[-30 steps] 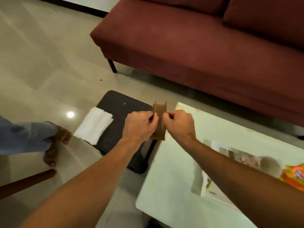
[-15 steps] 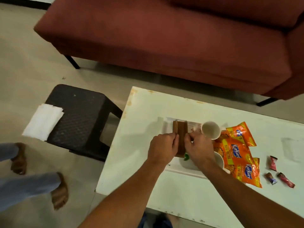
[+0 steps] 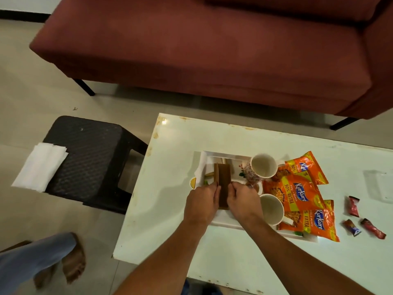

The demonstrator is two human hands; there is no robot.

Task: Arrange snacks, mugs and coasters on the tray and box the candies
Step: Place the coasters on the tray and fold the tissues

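The left hand (image 3: 202, 201) and right hand (image 3: 242, 201) each pinch one side of an upright stack of brown coasters (image 3: 223, 182), fingers curled against it. The stack is at the left end of the white tray (image 3: 212, 153) on the white desk (image 3: 165, 209); whether it touches the tray cannot be told. On the tray, right of the hands, stand a far mug (image 3: 261, 168) and a near mug (image 3: 271, 209). Three orange snack packets (image 3: 297, 194) overlap along the tray's right end. Three wrapped candies (image 3: 354, 206) lie on the desk further right, apart from the tray. Left of the desk, a black stool (image 3: 89, 158) carries white napkins (image 3: 40, 167).
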